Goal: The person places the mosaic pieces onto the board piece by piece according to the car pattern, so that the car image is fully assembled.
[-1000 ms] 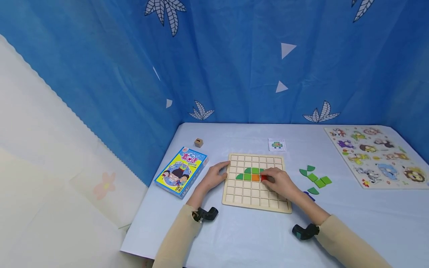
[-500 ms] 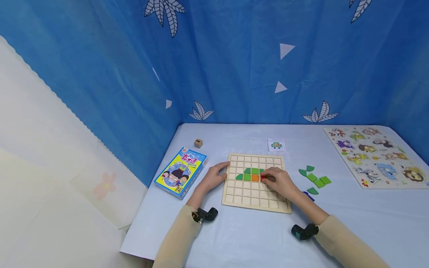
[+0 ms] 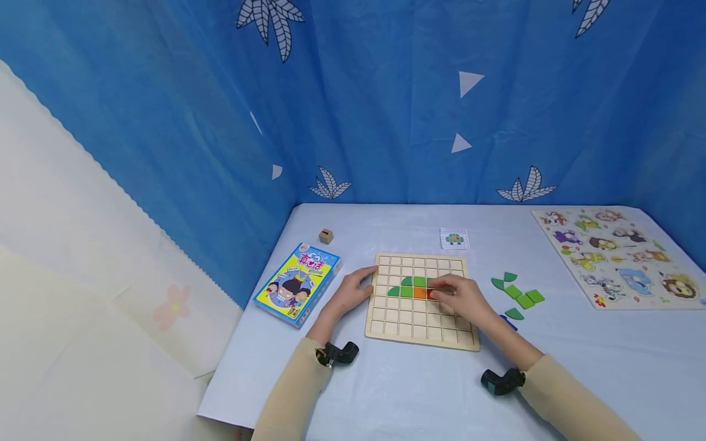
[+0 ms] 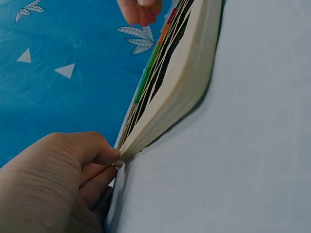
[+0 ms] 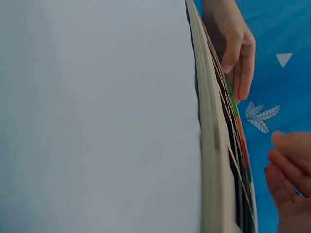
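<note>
A square wooden grid board point(image 3: 393, 313) lies before me, with green tiles point(image 3: 407, 291), an orange tile point(image 3: 420, 293) and a red tile point(image 3: 430, 295) set in its cells. My left hand point(image 3: 352, 291) touches the board's left edge with its thumb and fingertips, also visible in the left wrist view. Over the red tile hovers my right hand point(image 3: 460, 298), its fingers slightly bent. The right wrist view shows those fingers point(image 5: 286, 167) just off the tiles with nothing between them. From the head, the right hand hides part of the board's right side.
Loose green tiles point(image 3: 513, 291) and a blue piece point(image 3: 508, 322) lie right of the board. Behind it is a small picture card point(image 3: 455, 239). A blue and yellow box point(image 3: 298, 285) and a small wooden block point(image 3: 326, 236) stand left; an animal puzzle board point(image 3: 618, 257) lies far right.
The right hand's fingertips have shifted slightly over the red tile. The left hand has stayed at the board's edge, and the tiles look in the same places.
</note>
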The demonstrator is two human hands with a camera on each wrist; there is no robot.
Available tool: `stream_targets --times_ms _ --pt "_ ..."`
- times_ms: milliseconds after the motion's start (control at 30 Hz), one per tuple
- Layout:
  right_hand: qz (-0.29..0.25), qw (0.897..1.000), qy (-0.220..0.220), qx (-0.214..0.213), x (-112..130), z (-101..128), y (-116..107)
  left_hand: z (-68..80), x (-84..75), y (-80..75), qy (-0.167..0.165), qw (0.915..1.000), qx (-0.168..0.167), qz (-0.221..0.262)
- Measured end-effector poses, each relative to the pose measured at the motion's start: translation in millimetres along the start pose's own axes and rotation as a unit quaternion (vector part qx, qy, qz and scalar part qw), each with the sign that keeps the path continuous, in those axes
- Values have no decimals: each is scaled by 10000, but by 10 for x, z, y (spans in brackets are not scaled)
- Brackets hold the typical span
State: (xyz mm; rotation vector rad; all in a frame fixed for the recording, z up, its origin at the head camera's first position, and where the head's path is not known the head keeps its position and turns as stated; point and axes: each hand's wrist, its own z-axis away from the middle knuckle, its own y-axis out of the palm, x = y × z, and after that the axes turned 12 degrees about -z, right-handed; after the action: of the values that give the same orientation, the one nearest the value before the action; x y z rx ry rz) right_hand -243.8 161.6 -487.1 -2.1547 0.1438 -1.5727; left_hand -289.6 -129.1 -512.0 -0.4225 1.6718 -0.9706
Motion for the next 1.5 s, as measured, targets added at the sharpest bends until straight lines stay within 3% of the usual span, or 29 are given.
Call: stream_targets --times_ms 133,333,400,467,567,767,1000,1200,1500 --pt "-178 9981 445 -376 -18 2 -228 1 -5 2 -4 10000 5 -6" --pt "368 9908 545 -1180 -825 -58 -873 -6 -8 -2 4 10000 2 -44" --pt "606 9866 717 -1334 -965 -31 -1095 -4 -8 -6 -1 10000 -5 -37" --pt "786 9825 812 -1479 -992 20 -1261 1 -11 -10 -31 10000 -10 -31" --pt "815 9809 940 -1498 -850 118 -1391 5 -10 -8 -55 10000 8 -58" --pt "982 9810 1162 -1204 -542 243 -1352 11 -16 -9 -12 10000 23 -74" --pt "1595 9754 975 -1173 -603 233 -1226 11 -14 -1 -13 9999 8 -107" --pt "1729 9751 758 -1161 -606 199 -1163 14 -4 5 -11 10000 -25 -86" --pt "1857 9658 761 -1641 -527 209 -1128 19 -21 -2 -87 10000 30 7"
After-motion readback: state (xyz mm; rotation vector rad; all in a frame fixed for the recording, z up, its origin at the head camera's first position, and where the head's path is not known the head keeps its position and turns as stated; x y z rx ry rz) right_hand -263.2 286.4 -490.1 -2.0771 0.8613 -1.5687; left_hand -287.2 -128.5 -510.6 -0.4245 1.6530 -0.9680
